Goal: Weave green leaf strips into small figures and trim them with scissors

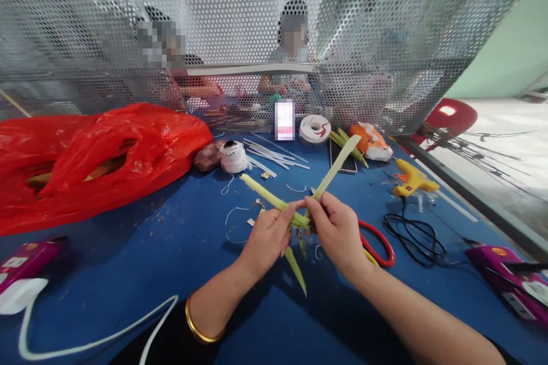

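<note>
Pale green leaf strips (pixel 336 170) cross between my two hands above the blue table. My left hand (pixel 269 234) pinches them near the crossing, with one strip pointing up to the left and a pointed end hanging below. Thumb and fingers of my right hand (pixel 338 228) grip the strips from the other side, where one long strip rises to the upper right. My fingertips nearly meet and hide part of the fold. Scissors with red handles (pixel 380 242) lie on the table, partly behind my right hand.
At left lies a red plastic bag (pixel 162 131); a white string ball (pixel 233 157) and white strips (pixel 274 154) are ahead. A ribbon spool (pixel 315 129), yellow glue gun (pixel 413 178) and purple power strip (pixel 505 274) are farther right. People sit behind a perforated metal screen (pixel 231 23).
</note>
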Available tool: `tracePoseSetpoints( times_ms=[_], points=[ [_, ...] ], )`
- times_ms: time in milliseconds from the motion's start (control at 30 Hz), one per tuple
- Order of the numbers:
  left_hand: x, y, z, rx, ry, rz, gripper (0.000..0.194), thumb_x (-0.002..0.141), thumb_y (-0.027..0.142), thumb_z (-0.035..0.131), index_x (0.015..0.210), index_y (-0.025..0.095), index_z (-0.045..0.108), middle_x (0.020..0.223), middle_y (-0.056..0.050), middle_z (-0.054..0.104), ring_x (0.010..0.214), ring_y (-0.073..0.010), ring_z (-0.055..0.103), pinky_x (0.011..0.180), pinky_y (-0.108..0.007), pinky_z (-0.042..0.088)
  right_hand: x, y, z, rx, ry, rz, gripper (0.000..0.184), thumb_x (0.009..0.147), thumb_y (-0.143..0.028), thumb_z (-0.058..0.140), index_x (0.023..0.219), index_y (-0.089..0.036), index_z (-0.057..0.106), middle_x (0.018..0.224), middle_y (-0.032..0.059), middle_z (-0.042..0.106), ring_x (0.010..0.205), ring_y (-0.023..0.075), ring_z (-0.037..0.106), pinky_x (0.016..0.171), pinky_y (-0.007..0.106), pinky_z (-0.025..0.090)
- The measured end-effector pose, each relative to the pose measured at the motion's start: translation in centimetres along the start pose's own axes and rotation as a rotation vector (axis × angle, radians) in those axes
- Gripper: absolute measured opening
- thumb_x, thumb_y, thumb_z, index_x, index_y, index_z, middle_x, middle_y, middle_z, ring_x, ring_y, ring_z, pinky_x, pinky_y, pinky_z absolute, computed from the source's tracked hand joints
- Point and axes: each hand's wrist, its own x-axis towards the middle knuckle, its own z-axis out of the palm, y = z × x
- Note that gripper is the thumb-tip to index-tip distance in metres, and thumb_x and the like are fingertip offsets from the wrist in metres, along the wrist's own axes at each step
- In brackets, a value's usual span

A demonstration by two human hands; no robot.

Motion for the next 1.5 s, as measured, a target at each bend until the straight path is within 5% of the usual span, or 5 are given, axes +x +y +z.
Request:
tracePoseSetpoints(
  times_ms=[267, 433, 733, 1000, 1500],
  points=[
    [0.3, 0.1, -0.3, -0.01, -0.097, -0.07, 0.036, 0.066, 0.041, 0.078, 0.088, 0.014, 0.071, 0.049, 0.006, 0.052, 0.042, -0.0073, 0.043, 0.046, -0.022, 0.042, 0.3, -0.5, -0.6, -0.001, 0.026, -0.018, 0.037, 0.089, -0.042, 0.056, 0.061, -0.021, 0.047, 0.052, -0.0056, 0.043, 0.051, 0.0103, 0.039, 0.047, 0.024, 0.036],
    [0.5, 0.0, -0.4, 0.119, -0.022, -0.077, 0.013, 0.073, 0.027, 0.068, 0.075, 0.014, 0.066, 0.053, 0.004, 0.054, 0.042, -0.0075, 0.044, 0.042, -0.021, 0.033, 0.4, -0.6, -0.8, -0.07, 0.041, -0.035, 0.037, 0.09, -0.043, 0.053, 0.062, -0.021, 0.047, 0.054, -0.0047, 0.044, 0.053, 0.0113, 0.041, 0.049, 0.024, 0.034],
    [0.6, -0.1, -1.4, 0.098, -0.154, -0.053, 0.016, 0.07, 0.029, 0.074, 0.075, 0.015, 0.074, 0.061, -0.001, 0.063, 0.056, -0.0113, 0.053, 0.056, -0.024, 0.041, 0.1, -0.8, -0.8, -0.132, 0.071, -0.104, 0.035, 0.093, -0.037, 0.049, 0.062, -0.022, 0.046, 0.055, -0.0026, 0.052, 0.053, 0.0129, 0.048, 0.053, 0.026, 0.036],
    [0.6, -0.1, -0.9, 0.032, -0.039, -0.013, 0.019, 0.063, 0.022, 0.079, 0.082, 0.016, 0.076, 0.08, -0.005, 0.074, 0.075, -0.0182, 0.064, 0.075, -0.03, 0.05, 0.4, -0.4, -0.5, -0.107, 0.014, -0.085, 0.034, 0.093, -0.039, 0.049, 0.064, -0.022, 0.047, 0.054, -0.0042, 0.047, 0.053, 0.012, 0.044, 0.052, 0.026, 0.032],
    [0.3, 0.3, -0.3, -0.305, -0.009, -0.099, 0.042, 0.058, 0.016, 0.084, 0.094, 0.016, 0.063, 0.084, -0.002, 0.072, 0.081, -0.016, 0.066, 0.077, -0.028, 0.049, 1.2, -0.5, -0.6, 0.273, -0.102, 0.219, 0.038, 0.076, -0.048, 0.068, 0.056, -0.02, 0.05, 0.047, -0.006, 0.047, 0.046, 0.0095, 0.041, 0.048, 0.024, 0.034]
  ],
)
